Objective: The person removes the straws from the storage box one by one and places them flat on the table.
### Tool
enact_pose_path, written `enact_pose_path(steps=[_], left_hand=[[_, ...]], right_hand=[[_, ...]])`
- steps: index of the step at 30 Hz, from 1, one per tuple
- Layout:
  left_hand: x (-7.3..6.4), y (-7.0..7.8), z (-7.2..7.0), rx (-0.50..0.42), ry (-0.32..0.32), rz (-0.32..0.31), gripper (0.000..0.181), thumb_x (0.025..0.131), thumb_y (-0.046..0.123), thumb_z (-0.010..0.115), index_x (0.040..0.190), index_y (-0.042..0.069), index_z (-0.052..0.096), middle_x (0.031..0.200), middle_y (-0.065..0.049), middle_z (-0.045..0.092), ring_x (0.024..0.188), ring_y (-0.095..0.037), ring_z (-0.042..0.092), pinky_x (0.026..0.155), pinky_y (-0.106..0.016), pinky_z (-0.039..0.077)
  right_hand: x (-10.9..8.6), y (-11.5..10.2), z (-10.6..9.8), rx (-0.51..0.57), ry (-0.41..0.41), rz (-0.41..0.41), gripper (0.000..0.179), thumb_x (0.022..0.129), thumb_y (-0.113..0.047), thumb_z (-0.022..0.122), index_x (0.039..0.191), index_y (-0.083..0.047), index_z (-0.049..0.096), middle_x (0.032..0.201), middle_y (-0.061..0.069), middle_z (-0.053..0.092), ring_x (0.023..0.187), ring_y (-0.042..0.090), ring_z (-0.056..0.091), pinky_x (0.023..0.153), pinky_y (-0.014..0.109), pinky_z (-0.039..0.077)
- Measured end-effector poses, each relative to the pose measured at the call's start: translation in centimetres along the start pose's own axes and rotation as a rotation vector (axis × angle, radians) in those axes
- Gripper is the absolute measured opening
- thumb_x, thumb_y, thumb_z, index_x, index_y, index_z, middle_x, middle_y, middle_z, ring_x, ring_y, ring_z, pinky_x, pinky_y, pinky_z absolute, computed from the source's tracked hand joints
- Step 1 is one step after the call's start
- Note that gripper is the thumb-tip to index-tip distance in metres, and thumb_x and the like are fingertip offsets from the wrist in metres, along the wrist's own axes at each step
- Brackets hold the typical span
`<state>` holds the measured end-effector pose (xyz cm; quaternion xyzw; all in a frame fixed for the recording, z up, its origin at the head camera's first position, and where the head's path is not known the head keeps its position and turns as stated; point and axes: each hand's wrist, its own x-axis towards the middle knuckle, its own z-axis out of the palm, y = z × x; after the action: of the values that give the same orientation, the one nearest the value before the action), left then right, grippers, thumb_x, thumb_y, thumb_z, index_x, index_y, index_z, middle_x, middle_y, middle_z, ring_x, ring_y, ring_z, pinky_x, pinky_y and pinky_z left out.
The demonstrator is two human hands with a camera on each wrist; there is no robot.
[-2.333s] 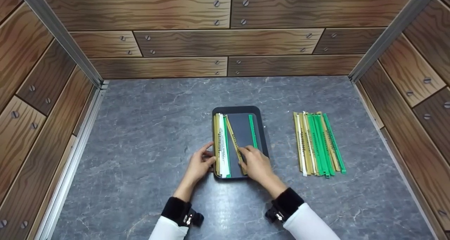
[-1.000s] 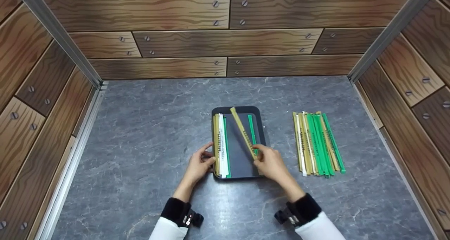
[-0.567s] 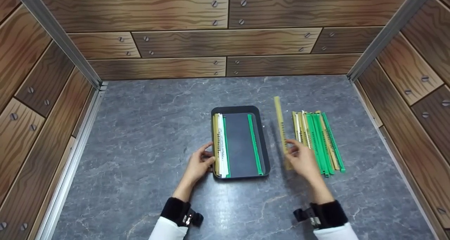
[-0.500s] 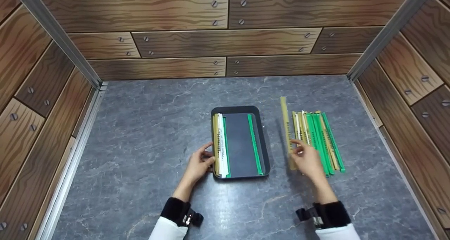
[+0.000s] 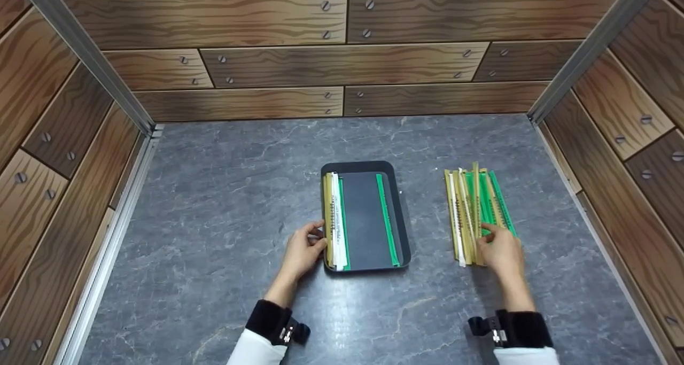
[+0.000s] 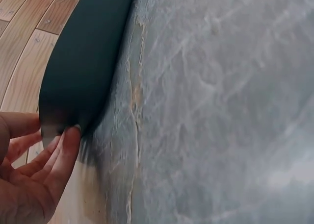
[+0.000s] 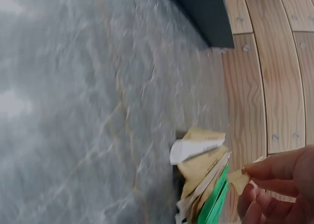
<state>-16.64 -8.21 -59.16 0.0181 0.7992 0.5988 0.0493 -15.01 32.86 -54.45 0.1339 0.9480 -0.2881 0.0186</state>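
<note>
My right hand (image 5: pixel 502 250) pinches a tan wrapped straw (image 5: pixel 475 194) near its lower end, over a row of wrapped straws on the table. In the right wrist view, thumb and fingertips hold this tan wrapper (image 7: pixel 239 181) beside the row's ends. Tan, white and green straws make up that row; a white straw (image 5: pixel 454 210) lies toward its left. My left hand (image 5: pixel 303 250) grips the left wall of a dark tray (image 5: pixel 358 167), thumb at the rim and fingers outside. Inside the tray, tan, white (image 5: pixel 337 220) and green straws line the left side; a green straw (image 5: pixel 388 220) lies along the right.
The grey marbled tabletop (image 5: pixel 214 194) spreads around the tray and the row. Wood-patterned panels (image 5: pixel 267 65) wall the back and both sides, with metal rails at the corners. A strip of bare table separates the tray from the row.
My right hand has lifted the tan straw out of the tray and carried it right, over the row of straws. My left hand has stayed at the tray's left wall.
</note>
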Motion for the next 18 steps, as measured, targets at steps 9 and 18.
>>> enact_pose_path(steps=[9,18], left_hand=[[0.0,1.5,0.3,0.190,0.076,-0.027,0.041,0.087,0.001,0.065,0.128,-0.001,0.060,0.095,-0.009,0.065,0.076,-0.016,0.066,0.065,-0.030,0.057],[-0.6,3.8,1.3,0.421,0.280,0.094,0.043,0.083,0.004,0.071,0.125,0.000,0.063,0.099,-0.011,0.068,0.073,-0.018,0.065,0.064,-0.037,0.056]], right_hand=[[0.5,1.8,-0.5,-0.072,-0.057,0.043,0.047,0.091,-0.005,0.049,0.136,0.007,0.052,0.098,0.020,0.067,0.062,0.022,0.057,0.051,0.035,0.044],[0.3,1.6,-0.6,-0.041,0.012,0.057,0.048,0.096,-0.016,0.057,0.140,0.003,0.050,0.112,0.025,0.061,0.088,0.039,0.061,0.060,0.045,0.051]])
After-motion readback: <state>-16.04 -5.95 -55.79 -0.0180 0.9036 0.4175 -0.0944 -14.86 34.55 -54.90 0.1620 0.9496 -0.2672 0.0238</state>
